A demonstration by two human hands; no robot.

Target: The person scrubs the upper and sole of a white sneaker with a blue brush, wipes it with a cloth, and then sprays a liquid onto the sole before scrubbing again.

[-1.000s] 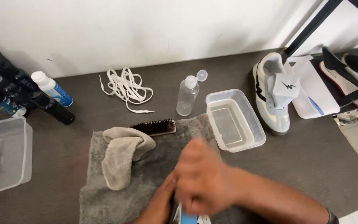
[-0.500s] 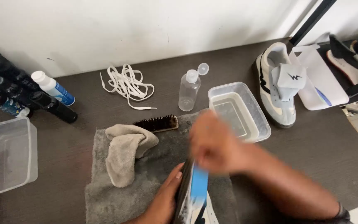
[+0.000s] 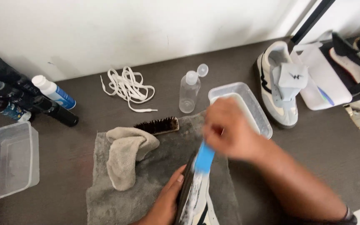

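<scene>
A: Noting hand positions first. Right hand (image 3: pixel 230 133) is blurred; fingers curled shut around the top end of a blue brush (image 3: pixel 204 157), which slants down onto the shoe (image 3: pixel 194 196).

B: Shoe location?

A: Bottom centre, lying on the grey towel (image 3: pixel 105 200), seen edge-on; whitish foam streaks along its side. Left hand (image 3: pixel 167 200) grips it from the left, fingers wrapped against its dark edge, thumb side hidden.

B: Surroundings?

A: A beige cloth (image 3: pixel 126 158) is bunched on the towel's left part. A dark-bristled wooden brush (image 3: pixel 157 125) lies at the towel's far edge. Beyond it are loose white laces (image 3: pixel 128 88) and a clear squeeze bottle (image 3: pixel 189 89) with its cap flipped open. A clear tub of water (image 3: pixel 251 104) sits just behind the right hand, partly covered by it. A second sneaker (image 3: pixel 280 85) stands at the far right. Dark bottles (image 3: pixel 26 102) are grouped far left, with an empty clear container (image 3: pixel 7 164) in front of them.
</scene>
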